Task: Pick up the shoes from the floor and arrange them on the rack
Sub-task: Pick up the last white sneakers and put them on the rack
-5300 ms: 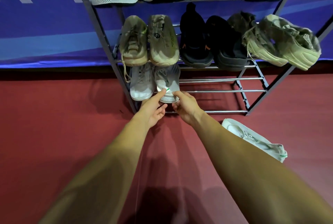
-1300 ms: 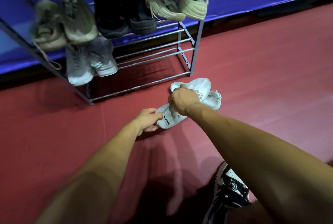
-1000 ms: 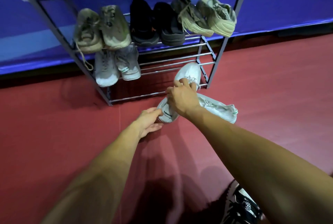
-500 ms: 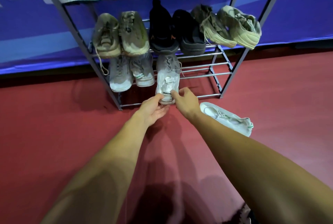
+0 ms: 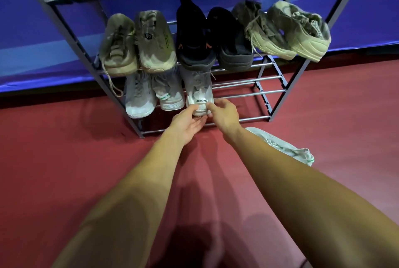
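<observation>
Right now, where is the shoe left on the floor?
Head view, right side: the white shoe lies on the red floor, just before the rack's right front leg.

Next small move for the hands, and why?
Probably release the white shoe and reach the right hand to the floor shoe. The white shoe already lies on the bottom shelf beside the grey pair, with the left hand also just holding its heel, and the floor shoe is unplaced.
</observation>
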A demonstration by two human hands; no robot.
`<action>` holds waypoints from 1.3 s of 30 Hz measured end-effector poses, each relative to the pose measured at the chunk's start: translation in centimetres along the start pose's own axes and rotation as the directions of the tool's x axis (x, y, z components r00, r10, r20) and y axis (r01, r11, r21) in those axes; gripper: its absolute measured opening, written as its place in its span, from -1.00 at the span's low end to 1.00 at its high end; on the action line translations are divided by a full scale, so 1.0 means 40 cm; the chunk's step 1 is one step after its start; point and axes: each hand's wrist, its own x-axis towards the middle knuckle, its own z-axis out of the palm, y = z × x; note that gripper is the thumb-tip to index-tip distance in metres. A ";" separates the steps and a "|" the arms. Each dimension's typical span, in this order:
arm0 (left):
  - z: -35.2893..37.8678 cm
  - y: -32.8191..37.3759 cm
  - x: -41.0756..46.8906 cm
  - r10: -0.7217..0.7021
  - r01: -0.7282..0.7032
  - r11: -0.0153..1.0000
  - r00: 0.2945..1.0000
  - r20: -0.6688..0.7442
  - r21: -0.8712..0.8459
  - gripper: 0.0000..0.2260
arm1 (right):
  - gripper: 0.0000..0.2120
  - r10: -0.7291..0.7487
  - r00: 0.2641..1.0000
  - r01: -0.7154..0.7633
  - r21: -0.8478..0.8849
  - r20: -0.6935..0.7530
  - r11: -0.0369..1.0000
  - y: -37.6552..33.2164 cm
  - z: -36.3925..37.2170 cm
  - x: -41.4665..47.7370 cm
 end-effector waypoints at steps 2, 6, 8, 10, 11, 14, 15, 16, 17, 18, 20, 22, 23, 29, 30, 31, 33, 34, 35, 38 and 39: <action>0.006 0.004 0.011 -0.004 0.004 1.000 1.000 -0.008 -0.003 -0.91 | -0.65 0.016 1.000 -0.016 0.034 -0.008 0.999 0.005 0.007 0.011; 0.017 0.015 0.033 -0.011 0.011 1.000 1.000 -0.012 -0.007 -0.92 | -0.59 0.029 0.999 -0.027 0.092 -0.024 0.995 0.010 0.017 0.029; 0.019 0.021 0.048 -0.014 0.013 1.000 1.000 -0.017 -0.013 -0.88 | -0.50 0.043 0.999 -0.040 0.106 -0.022 0.994 0.015 0.025 0.043; 0.022 0.025 0.062 -0.014 0.013 1.000 0.999 -0.029 -0.026 -0.83 | -0.38 0.050 0.999 -0.048 0.105 -0.022 0.993 0.020 0.033 0.058; 0.024 0.027 0.067 -0.014 0.013 0.999 0.999 -0.033 -0.029 -0.81 | -0.30 0.059 0.998 -0.056 0.106 -0.025 0.993 0.021 0.036 0.064; 0.034 0.029 0.076 -0.009 0.008 0.999 0.999 -0.036 -0.034 -0.86 | -0.24 0.112 0.994 -0.109 0.133 -0.015 0.985 0.015 0.040 0.073; 0.037 0.029 0.076 -0.007 0.006 0.999 0.999 -0.040 -0.035 -0.89 | -0.27 0.117 0.993 -0.115 0.132 -0.011 0.985 0.012 0.039 0.072; 0.038 0.027 0.076 -0.005 0.003 0.999 0.999 -0.045 -0.033 -0.90 | -0.31 0.119 0.993 -0.117 0.125 -0.009 0.985 0.014 0.039 0.073; 0.038 0.024 0.078 -0.003 0.001 1.000 0.999 -0.050 -0.025 -0.89 | -0.36 0.116 0.993 -0.114 0.118 -0.006 0.986 0.017 0.037 0.073; 0.035 0.021 0.078 -0.002 0.001 1.000 0.999 -0.053 -0.014 -0.88 | -0.42 0.110 0.994 -0.110 0.121 0.004 0.987 0.023 0.036 0.074; 0.028 0.015 0.079 0.000 0.001 1.000 0.999 -0.050 0.010 -0.82 | -0.59 0.106 0.994 -0.106 0.136 0.012 0.985 0.026 0.028 0.065; 0.022 0.012 0.077 -0.001 0.003 0.999 0.999 -0.042 0.037 -0.82 | -0.69 0.106 0.994 -0.105 0.165 0.004 0.981 0.026 0.020 0.057; 0.021 0.012 0.076 0.002 0.000 0.999 0.999 -0.032 0.047 -0.85 | -0.69 0.109 0.994 -0.106 0.171 -0.008 0.980 0.027 0.017 0.054; 0.037 0.011 0.070 -0.005 0.005 1.000 1.000 -0.006 0.025 -0.90 | -0.55 0.106 0.992 -0.097 0.139 -0.062 0.986 0.013 0.015 0.048; 0.040 0.015 0.070 -0.013 0.013 1.000 1.000 -0.002 0.005 -0.88 | -0.53 0.110 0.992 -0.102 0.129 -0.054 0.986 0.012 0.017 0.050; 0.042 0.020 0.073 -0.016 0.016 1.000 1.000 0.001 -0.011 -0.86 | -0.49 0.107 0.993 -0.101 0.124 -0.041 0.987 0.012 0.021 0.055; 0.046 0.032 0.076 -0.015 0.015 0.999 1.000 0.007 -0.031 -0.85 | -0.40 0.098 0.995 -0.097 0.123 0.001 0.988 0.024 0.028 0.073; 0.049 0.035 0.076 -0.016 0.017 0.999 1.000 0.008 -0.037 -0.85 | -0.37 0.096 0.995 -0.097 0.126 0.017 0.987 0.025 0.027 0.078; 0.052 0.037 0.077 -0.019 0.019 0.999 1.000 0.009 -0.038 -0.85 | -0.33 0.102 0.994 -0.105 0.132 0.024 0.986 0.024 0.025 0.080; 0.061 0.031 0.079 -0.022 0.022 0.999 1.000 0.020 -0.026 -0.88 | -0.29 0.110 0.994 -0.112 0.144 0.017 0.983 0.016 0.009 0.075; 0.063 0.026 0.081 -0.021 0.021 1.000 1.000 0.021 -0.013 -0.89 | -0.34 0.106 0.994 -0.108 0.145 0.021 0.983 0.016 0.004 0.073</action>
